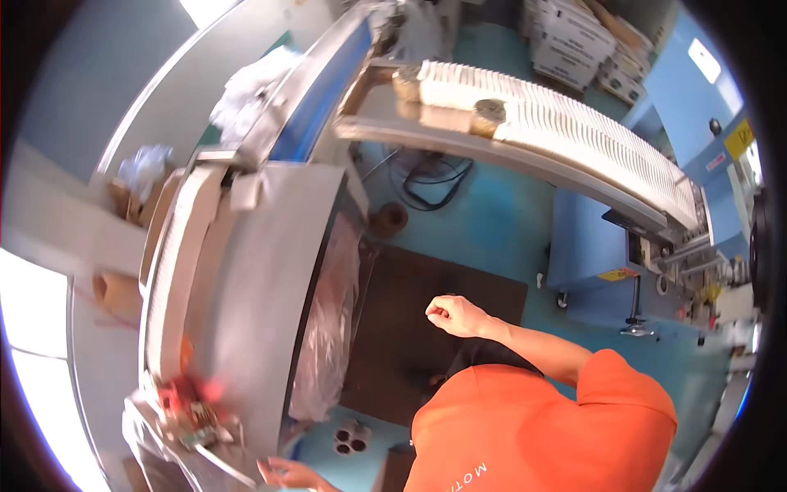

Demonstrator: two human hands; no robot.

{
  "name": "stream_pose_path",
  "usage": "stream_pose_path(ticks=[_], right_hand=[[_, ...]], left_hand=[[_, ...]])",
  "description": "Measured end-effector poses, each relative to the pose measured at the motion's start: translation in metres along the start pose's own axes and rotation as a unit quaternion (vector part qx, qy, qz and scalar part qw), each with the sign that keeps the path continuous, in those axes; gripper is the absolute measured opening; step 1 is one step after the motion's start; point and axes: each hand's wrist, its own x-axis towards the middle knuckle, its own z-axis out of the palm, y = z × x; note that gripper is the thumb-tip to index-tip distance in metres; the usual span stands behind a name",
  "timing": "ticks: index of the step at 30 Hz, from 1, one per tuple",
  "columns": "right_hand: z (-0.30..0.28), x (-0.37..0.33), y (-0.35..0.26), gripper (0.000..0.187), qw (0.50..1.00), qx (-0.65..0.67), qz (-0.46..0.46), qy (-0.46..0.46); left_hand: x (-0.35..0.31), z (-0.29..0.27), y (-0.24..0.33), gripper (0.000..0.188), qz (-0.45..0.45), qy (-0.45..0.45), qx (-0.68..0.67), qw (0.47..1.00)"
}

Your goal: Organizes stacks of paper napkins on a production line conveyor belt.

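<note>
My right hand (pixel 457 316) is held in front of my body with its fingers curled in a loose fist, and nothing shows in it. It hangs over the dark floor mat (pixel 434 307), apart from any object. At the lower edge, my left hand (pixel 288 474) has its fingers apart and holds nothing visible. It is nearest to the front corner of a grey metal table (pixel 262 254). A blurred cluster of red and whitish items (pixel 193 410) lies at that corner. Along the table's left side runs a long row of white thin pieces (pixel 184 262).
A raised metal trough (pixel 459 141) holds a long row of upright white pieces (pixel 566 123) and two brown round blocks. Clear plastic sheeting (pixel 328 336) hangs beside the table. Blue machine cabinets (pixel 586 246) stand at right. Black cables (pixel 434 184) lie on the floor; stacked cartons (pixel 570 41) stand behind.
</note>
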Motion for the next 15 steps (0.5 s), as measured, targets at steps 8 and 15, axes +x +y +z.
stream_pose_path(ticks=[8, 15], right_hand=[[-0.189, 0.047, -0.032, 0.007, 0.916, -0.019, -0.150, 0.372], [-0.336, 0.055, -0.025, 0.010, 0.855, -0.072, -0.045, 0.511]], left_hand=[[0.025, 0.194, 0.464, 0.028, 0.275, -0.243, -0.400, 0.840], [-0.073, 0.226, 0.685, 0.081, 0.392, -0.506, -0.460, 0.615]])
